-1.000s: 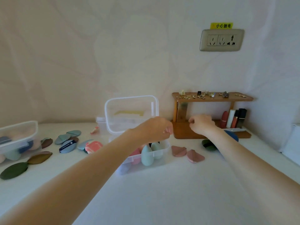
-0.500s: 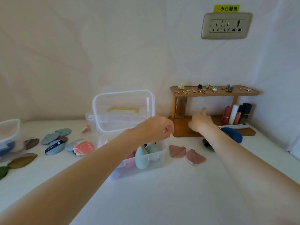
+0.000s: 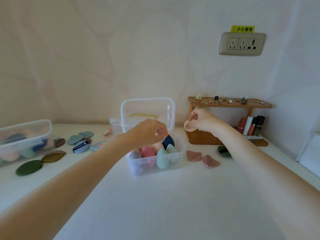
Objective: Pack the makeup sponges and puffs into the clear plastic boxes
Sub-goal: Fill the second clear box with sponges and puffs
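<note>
White tabletop (image 3: 173, 205) against a pale wall, and plenty laid out on it. Far left, a clear plastic box (image 3: 26, 135) with sponges inside; just beside it lie flat puffs, dark green (image 3: 29, 167) and brown (image 3: 54, 155), with grey-blue ones (image 3: 81, 137) further back. Centre now: the open box (image 3: 155, 158), lid (image 3: 147, 113) standing upright behind, packed with teardrop sponges, lilac, pink, two mint (image 3: 161, 158) and a navy one (image 3: 168, 141). Left hand (image 3: 147, 132) hovers right over that box, fingers curled, fingertips close to the navy sponge; whether it pinches anything, I cannot tell. Right hand (image 3: 202, 121) is raised beside the lid, pinching a small peach puff (image 3: 189, 126). Below it, two dusty-pink puffs (image 3: 201, 157) rest on the table, a green one (image 3: 224, 151) near them. Behind stands a wooden shelf (image 3: 230, 105) with trinkets and lipsticks (image 3: 252, 125).
</note>
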Tool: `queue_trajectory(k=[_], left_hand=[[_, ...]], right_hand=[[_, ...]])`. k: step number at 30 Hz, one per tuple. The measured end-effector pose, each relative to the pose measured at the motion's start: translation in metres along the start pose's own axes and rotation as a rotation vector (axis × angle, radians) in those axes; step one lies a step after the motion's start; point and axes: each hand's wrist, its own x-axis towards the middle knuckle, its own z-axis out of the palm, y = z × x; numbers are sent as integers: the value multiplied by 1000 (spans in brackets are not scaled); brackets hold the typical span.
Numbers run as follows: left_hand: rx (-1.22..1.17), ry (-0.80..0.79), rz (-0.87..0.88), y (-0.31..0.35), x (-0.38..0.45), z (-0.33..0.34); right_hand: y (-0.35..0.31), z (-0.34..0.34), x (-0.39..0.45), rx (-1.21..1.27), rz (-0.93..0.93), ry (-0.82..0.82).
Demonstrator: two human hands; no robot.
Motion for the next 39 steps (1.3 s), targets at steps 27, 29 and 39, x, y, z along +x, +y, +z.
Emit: queue_trajectory(k=[27, 29, 39], left_hand=[[58, -290, -187, -35, -40, -2], [19, -268, -181, -36, -39, 1], [99, -271, -238, -37, -34, 7]], right_hand=[[-54, 65, -14, 60, 68, -843], [-57, 66, -11, 7, 59, -857], [-79, 95, -9, -582, -64, -720]])
